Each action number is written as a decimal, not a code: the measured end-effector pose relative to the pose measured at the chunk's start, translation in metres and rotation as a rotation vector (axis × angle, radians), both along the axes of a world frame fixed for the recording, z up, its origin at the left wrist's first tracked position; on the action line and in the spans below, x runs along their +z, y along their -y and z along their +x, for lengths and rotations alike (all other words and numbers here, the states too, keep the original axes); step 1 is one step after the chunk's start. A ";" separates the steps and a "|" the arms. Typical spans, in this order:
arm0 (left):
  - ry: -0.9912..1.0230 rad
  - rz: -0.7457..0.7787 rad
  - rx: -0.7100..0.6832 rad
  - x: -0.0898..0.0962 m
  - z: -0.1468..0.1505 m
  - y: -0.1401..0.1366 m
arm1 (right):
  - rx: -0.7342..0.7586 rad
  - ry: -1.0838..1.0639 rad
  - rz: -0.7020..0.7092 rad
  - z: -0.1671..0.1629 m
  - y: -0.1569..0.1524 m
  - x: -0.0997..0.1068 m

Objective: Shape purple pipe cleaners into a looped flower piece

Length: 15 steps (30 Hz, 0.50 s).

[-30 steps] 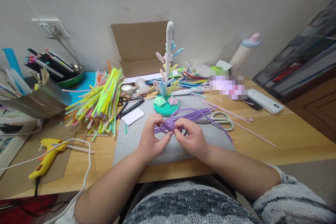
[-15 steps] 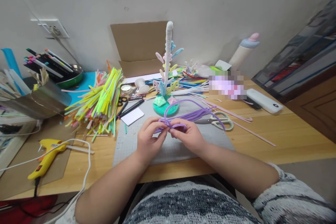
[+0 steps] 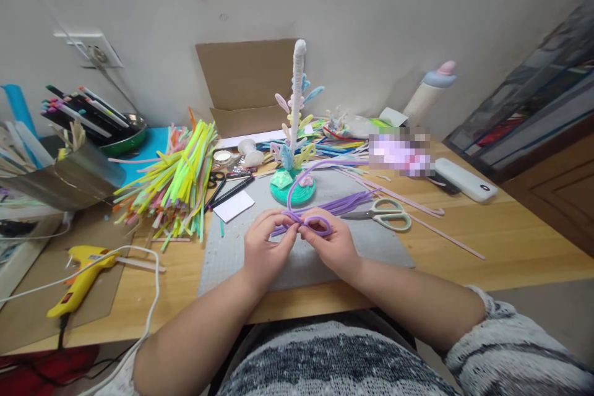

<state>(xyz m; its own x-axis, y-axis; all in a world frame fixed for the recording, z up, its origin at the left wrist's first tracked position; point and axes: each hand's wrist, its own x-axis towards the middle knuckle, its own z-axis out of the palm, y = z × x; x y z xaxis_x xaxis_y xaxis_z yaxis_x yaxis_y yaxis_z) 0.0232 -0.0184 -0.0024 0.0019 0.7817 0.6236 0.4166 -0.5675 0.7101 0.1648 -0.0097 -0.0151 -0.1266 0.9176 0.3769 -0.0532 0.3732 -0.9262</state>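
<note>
Between my hands is a purple pipe cleaner (image 3: pixel 321 219) bent into loops, its long free end arching up and to the right. My left hand (image 3: pixel 268 240) pinches it at the crossing point. Close beside it, my right hand (image 3: pixel 335 245) pinches the same piece by the right loop. Behind my fingers lies a bunch of straight purple pipe cleaners (image 3: pixel 346 203) on the grey mat (image 3: pixel 297 266). Scissors (image 3: pixel 390 215) rest to the right of the bunch. Beyond stands a white wrapped stem (image 3: pixel 297 74) with pastel loops on a round green base (image 3: pixel 292 193).
A yellow glue gun (image 3: pixel 83 278) with its cords lies at left. Colourful pipe cleaners (image 3: pixel 179 179) are heaped near a metal holder (image 3: pixel 69 179) and markers (image 3: pixel 88 111). Pink pipe cleaners (image 3: pixel 417 201), a white phone-like device (image 3: pixel 465 179) and a leaning bottle (image 3: pixel 424 99) are on the right.
The pipe cleaner's free end has swung from drooping down at the right to stretching out higher and farther right. Its loops have shifted slightly; both hands stay nearly in place.
</note>
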 end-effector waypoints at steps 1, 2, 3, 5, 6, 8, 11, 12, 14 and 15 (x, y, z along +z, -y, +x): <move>0.001 -0.042 -0.009 -0.001 0.000 0.000 | -0.002 -0.025 -0.048 -0.001 -0.001 0.000; 0.018 -0.094 -0.022 -0.001 0.001 -0.001 | 0.002 -0.054 -0.101 -0.002 -0.001 0.000; 0.063 -0.158 -0.040 -0.002 0.002 -0.001 | 0.009 -0.084 -0.154 -0.002 -0.002 0.000; 0.242 -0.302 -0.100 -0.003 0.003 -0.004 | 0.020 -0.136 -0.243 -0.002 -0.004 0.001; 0.360 -0.372 -0.131 -0.004 0.003 -0.005 | 0.022 -0.149 -0.269 -0.002 -0.006 0.001; 0.547 -0.515 -0.211 -0.003 0.003 -0.009 | 0.026 -0.152 -0.295 0.000 -0.008 0.001; 0.587 -0.760 -0.393 -0.003 0.001 -0.014 | 0.085 -0.131 -0.309 0.003 -0.011 0.001; 0.582 -0.816 -0.442 -0.002 0.000 -0.015 | 0.106 -0.130 -0.318 0.003 -0.012 0.001; 0.606 -0.858 -0.481 -0.002 -0.001 -0.016 | 0.137 -0.141 -0.338 0.004 -0.014 0.002; 0.632 -0.859 -0.474 -0.001 -0.001 -0.016 | 0.149 -0.151 -0.347 0.004 -0.014 0.002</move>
<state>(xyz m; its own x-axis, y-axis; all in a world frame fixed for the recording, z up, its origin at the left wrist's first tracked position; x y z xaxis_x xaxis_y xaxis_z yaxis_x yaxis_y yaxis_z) 0.0217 -0.0020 -0.0038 0.2851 0.9514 -0.1163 -0.2730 0.1969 0.9417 0.1690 0.0046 -0.0133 -0.2351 0.9693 0.0723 -0.2285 0.0171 -0.9734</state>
